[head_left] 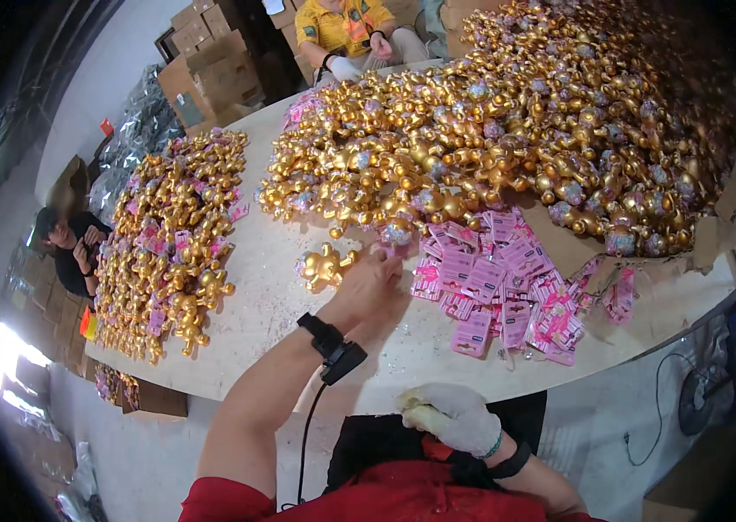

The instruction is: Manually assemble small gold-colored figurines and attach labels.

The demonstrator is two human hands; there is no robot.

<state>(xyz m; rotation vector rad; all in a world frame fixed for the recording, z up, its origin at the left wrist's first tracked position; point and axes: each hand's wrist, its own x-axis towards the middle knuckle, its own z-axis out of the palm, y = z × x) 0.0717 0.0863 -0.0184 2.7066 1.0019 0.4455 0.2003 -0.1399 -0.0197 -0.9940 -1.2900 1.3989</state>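
My bare left hand (pixel 372 283) reaches over the white table, its fingers drawn together at the left edge of a pile of pink printed cards (pixel 482 277). A bit of pink shows at its fingertips, too small to make out. Just left of that hand lies one shiny gold bear-like figure (pixel 324 267) with a glittery part. My right hand (pixel 453 419), in a whitish knitted glove, is held low in front of my body, off the table's near edge. Its fingers are curled in, and whatever they may hold is hidden.
A large heap of gold figures (pixel 507 148) covers the far and right side, partly on cardboard (pixel 559 228). Rows of gold figures with pink cards (pixel 172 235) fill the left. Two people sit across and at left, one in a yellow shirt (pixel 333 28). Cartons (pixel 216 74) stand behind.
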